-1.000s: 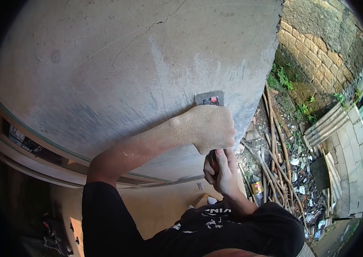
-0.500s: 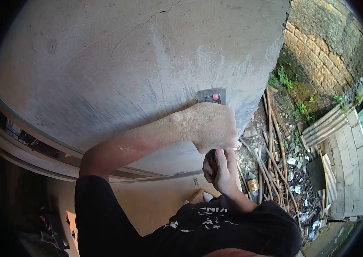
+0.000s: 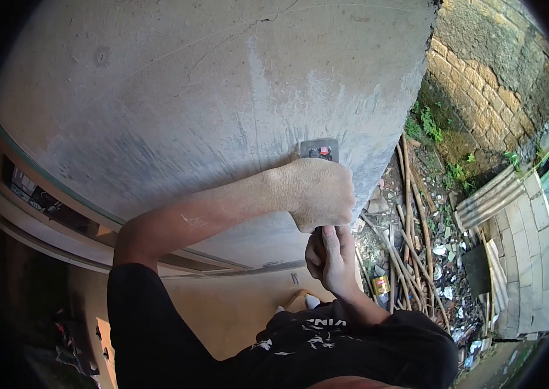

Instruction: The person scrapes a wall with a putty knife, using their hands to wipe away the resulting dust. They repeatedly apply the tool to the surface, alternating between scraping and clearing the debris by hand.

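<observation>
L hand (image 3: 321, 193) in closed fist round the flat-bladed tool (image 3: 319, 148), its dark blade w/ red mark showing past the fist, up at the scuffed wall (image 3: 209, 123); prob. touching, contact edge hidden. R hand (image 3: 332, 259) just below L, fingers curled in, thumb up, closed on tool's dark handle end. Sticks (image 3: 410, 220) & yellow-labelled container (image 3: 381, 285) on debris to the R.
</observation>
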### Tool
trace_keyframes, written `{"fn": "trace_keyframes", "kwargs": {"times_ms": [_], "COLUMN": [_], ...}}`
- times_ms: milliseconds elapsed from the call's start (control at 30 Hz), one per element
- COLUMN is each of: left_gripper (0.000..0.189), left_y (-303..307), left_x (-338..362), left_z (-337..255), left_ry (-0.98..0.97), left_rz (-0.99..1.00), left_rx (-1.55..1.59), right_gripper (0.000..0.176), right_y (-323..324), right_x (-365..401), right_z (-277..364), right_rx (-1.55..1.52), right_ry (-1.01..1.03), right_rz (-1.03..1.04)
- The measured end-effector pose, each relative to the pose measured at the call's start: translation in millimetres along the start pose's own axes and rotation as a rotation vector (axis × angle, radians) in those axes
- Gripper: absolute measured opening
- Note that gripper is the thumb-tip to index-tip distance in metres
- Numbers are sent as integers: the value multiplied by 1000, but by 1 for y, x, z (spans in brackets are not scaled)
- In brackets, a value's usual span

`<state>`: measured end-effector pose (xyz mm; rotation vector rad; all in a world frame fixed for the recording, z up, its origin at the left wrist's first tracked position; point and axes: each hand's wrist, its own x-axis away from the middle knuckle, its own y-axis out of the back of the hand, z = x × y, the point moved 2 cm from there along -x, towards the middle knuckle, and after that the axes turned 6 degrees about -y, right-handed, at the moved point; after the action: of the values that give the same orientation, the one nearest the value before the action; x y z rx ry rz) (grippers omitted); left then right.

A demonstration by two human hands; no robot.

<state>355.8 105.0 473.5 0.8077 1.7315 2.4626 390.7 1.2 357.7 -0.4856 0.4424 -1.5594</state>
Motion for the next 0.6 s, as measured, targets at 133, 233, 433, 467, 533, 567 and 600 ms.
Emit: {"fn": "trace_keyframes", "kwargs": {"times_ms": [133, 233, 433, 467, 533, 567, 600], "left_gripper": [13, 14, 11, 11, 10, 12, 16], "left_y": [6, -23, -27, -24, -24, -25, -26], "left_x": [1, -3, -9, -9, -7, -8, -8], "left_z": [2, -7, -9, -10, -11, -10, -9], "left_ry": [72, 30, -4, 28, 50, 62, 78], "left_rz": [6, -74, 1, -12, -23, -75, -128], "left_rx": [-40, 27, 95, 81, 70, 57, 43], "right_gripper": [25, 24, 23, 23, 24, 24, 24], "right_y": [-3, 7, 12, 12, 6, 5, 9], "right_x": [-4, 4, 3, 7, 13, 13, 10], "right_z": [12, -22, -16, -12, 5, 12, 9], "right_rx": [-33, -7, 20, 18, -27, -7, 0], "right_ry": [77, -41, -68, -85, -100, -80, -83], "right_rz": [59, -6, -21, -30, 15, -1, -3]}}
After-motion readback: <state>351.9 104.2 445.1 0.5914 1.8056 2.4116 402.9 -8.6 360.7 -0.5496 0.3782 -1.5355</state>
